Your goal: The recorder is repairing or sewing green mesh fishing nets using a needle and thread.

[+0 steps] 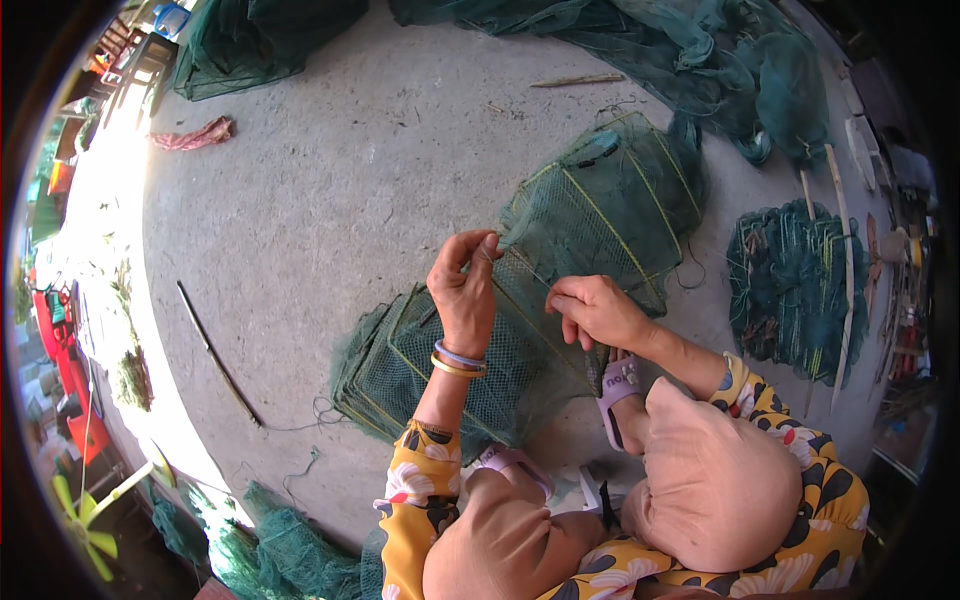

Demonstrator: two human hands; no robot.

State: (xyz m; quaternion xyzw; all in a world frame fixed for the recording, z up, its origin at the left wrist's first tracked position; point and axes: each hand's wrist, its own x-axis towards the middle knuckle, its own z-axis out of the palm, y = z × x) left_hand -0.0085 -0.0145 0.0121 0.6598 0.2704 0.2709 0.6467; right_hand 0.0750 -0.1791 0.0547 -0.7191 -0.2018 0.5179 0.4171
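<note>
Green framed net [625, 215] lies on floor [320, 220] under both hands, long axis lower-left to upper-right; left hand [465, 285], nearer its upper-left edge, pinches mesh, right hand [600, 310] sits apart, grip unclear.

Around the centre, the framed net [540, 335] is showing dark green crossed by yellow lines. Toward four o'clock, the sleeve [830, 470] is mixing white, navy and red over mustard. At six, a sandal [522, 468] is showing lilac; at eight, blurred blades [98, 540] are seemingly glowing yellow-green.
</note>
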